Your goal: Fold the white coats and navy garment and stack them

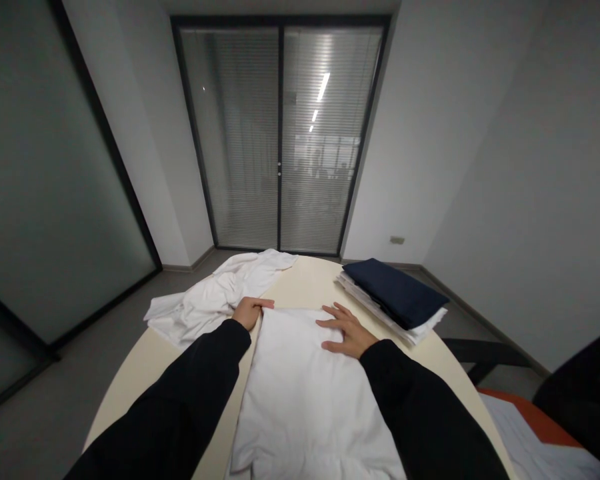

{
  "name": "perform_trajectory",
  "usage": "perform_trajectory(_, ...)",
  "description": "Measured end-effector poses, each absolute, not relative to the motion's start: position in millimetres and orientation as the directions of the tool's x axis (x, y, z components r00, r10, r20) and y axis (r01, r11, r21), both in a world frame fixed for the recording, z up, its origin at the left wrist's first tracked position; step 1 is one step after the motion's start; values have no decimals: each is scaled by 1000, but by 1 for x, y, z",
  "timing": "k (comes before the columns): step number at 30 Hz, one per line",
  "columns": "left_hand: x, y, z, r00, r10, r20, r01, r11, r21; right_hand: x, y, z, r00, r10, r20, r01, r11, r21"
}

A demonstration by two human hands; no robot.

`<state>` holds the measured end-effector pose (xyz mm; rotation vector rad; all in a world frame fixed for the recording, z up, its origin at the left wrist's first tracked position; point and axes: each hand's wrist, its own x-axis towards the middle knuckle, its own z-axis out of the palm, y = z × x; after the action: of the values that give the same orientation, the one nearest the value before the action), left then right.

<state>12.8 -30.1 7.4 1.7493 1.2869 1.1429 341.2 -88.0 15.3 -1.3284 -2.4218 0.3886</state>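
A white garment (pixel 305 393), partly folded into a long panel, lies on the round cream table in front of me. Its far edge runs between my two hands. My left hand (pixel 249 313) is closed on the far left corner, pinching the fabric. My right hand (pixel 349 332) rests on the far right part of the cloth with its fingers spread. The near end of the garment runs out of view at the bottom, so its exact kind cannot be made out.
A crumpled white garment (pixel 215 293) lies at the table's far left. Folded white clothes (pixel 415 333) with a navy one (pixel 395 290) on top form a stack at the right. A black chair (pixel 587 387) and an orange item with white cloth (pixel 535 433) stand beyond the table's right edge.
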Motion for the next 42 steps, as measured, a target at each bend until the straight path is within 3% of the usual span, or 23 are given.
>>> perform_trajectory(3, 18, -43, 18, 103, 925, 366, 381, -377, 844, 342, -88, 15, -501, 849, 166, 756, 523, -394)
perform_trajectory(6, 24, -62, 18, 411, 780, 472, 462, -625, 630, 343, -89, 15, -496, 856, 145, 771, 511, -380)
perform_trajectory(8, 25, -73, 9, 602, 695, 393, 546, -717, 433, 344, -91, 14, -488, 867, 107, 791, 490, -365)
perform_trajectory(11, 21, -82, -10, 594, 760, 264, 721, -649, 243, 344, -95, 14, -455, 889, 61, 824, 446, -350)
perform_trajectory(14, 17, -81, -23, 521, 823, 225, 803, -562, 198, 342, -98, 14, -408, 911, 58, 843, 400, -361)
perform_trajectory(20, 20, -78, -24, 367, 890, 269, 828, -445, 340, 340, -94, 5, -182, 978, 106, 918, 207, -339)
perform_trajectory(24, 19, -72, -22, 323, 890, 323, 762, -447, 469, 345, -89, -4, -158, 973, 171, 891, 214, -399)
perform_trajectory(28, 18, -59, -24, 164, 919, 358, 472, -392, 790, 355, -80, -10, -116, 954, 278, 728, 272, -630)
perform_trajectory(31, 19, -53, -23, -6, 985, 170, 179, -166, 970, 360, -74, -13, -105, 933, 344, 565, 340, -752)
perform_trajectory(34, 21, -57, -17, -5, 998, -68, 36, 68, 997, 362, -71, -17, -78, 927, 368, 572, 344, -745)
perform_trajectory(36, 22, -63, -11, 60, 990, -129, -16, 130, 991, 363, -70, -20, -56, 926, 373, 654, 317, -687)
perform_trajectory(38, 25, -68, -5, 115, 989, -92, -83, 102, 991, 363, -69, -24, -41, 929, 367, 684, 294, -668)
perform_trajectory(42, 32, -70, 5, 133, 991, 25, -193, 1, 981, 364, -65, -28, -11, 955, 297, 493, 263, -829)
